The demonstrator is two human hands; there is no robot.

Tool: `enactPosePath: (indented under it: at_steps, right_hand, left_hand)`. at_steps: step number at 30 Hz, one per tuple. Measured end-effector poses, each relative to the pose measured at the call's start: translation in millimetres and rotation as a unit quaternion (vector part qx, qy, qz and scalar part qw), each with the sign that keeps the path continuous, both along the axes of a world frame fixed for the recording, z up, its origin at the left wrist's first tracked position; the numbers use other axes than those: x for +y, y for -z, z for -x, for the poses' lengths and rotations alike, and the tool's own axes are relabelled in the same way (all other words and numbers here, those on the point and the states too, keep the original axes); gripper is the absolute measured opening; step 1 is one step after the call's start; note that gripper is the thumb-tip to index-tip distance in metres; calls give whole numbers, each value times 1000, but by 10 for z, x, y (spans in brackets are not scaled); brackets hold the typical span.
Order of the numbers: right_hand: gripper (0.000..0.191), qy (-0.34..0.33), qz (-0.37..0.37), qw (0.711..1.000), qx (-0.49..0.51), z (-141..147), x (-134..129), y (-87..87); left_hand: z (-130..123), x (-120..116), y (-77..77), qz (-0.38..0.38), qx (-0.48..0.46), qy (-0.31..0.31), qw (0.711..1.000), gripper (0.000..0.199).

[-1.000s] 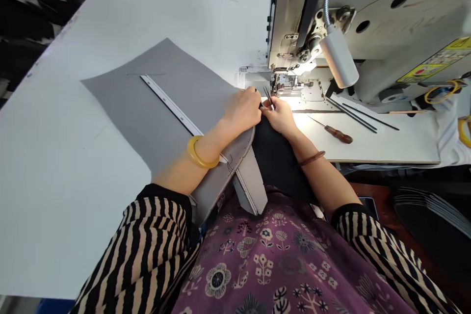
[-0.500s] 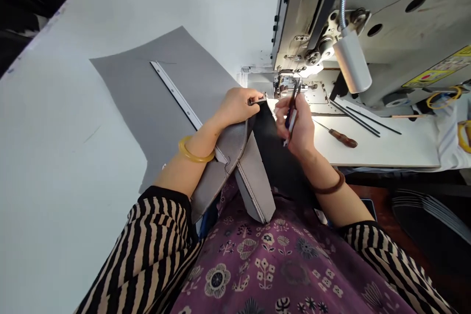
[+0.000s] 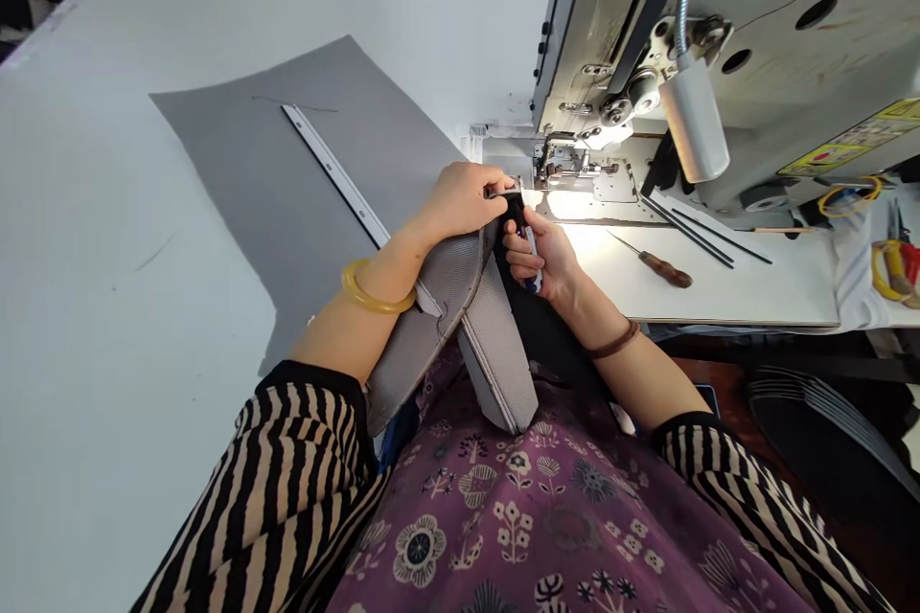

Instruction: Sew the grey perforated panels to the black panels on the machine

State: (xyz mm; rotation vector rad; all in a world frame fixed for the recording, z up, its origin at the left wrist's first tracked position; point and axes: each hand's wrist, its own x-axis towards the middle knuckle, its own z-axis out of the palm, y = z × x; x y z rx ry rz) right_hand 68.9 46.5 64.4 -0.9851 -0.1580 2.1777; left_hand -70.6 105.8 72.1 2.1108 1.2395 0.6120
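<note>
A large grey fabric piece [image 3: 309, 153] lies partly on the white table and folds over its front edge onto my lap. My left hand [image 3: 464, 201] pinches the raised edge of this fabric beside the sewing machine. Close against it, my right hand [image 3: 542, 254] is closed around thread snips [image 3: 532, 254] with a blue and white handle. Their blades meet the fabric edge by my left fingers, though the tips are hard to make out. A white strip with holes [image 3: 334, 172] runs across the grey fabric, under my left wrist.
The sewing machine [image 3: 589, 96] with its lamp [image 3: 694, 120] stands at the right. An awl [image 3: 665, 268] and thin black strips [image 3: 694, 235] lie on the white table [image 3: 776, 292]. Yellow-handled scissors [image 3: 891, 268] are at the far right, beside a white cloth [image 3: 855, 259].
My right hand has moved left from near the machine's needle area, bringing the snips to the fabric edge at my left fingers. My left hand keeps its pinch on the fabric.
</note>
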Motion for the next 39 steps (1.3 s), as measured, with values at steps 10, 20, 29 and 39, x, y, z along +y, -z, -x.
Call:
enactPosePath:
  at_steps: [10,20,29,39]
  right_hand:
    - [53,3,2,1000,-8,11,37,24]
    - [55,-12,-12,1000,-23,4,28,30]
    - [56,-7,-23,1000,-7,19,135,38]
    - [51,2,-17,999,-29,29,145,22]
  left_hand:
    - [49,89,33,59,-44,12,997,12]
    - [128,209,68,125,-118,13,985,11]
    - [110,192,74,104,-119,11,987,12]
    - [140,250,158,116,-165,-17,979,15]
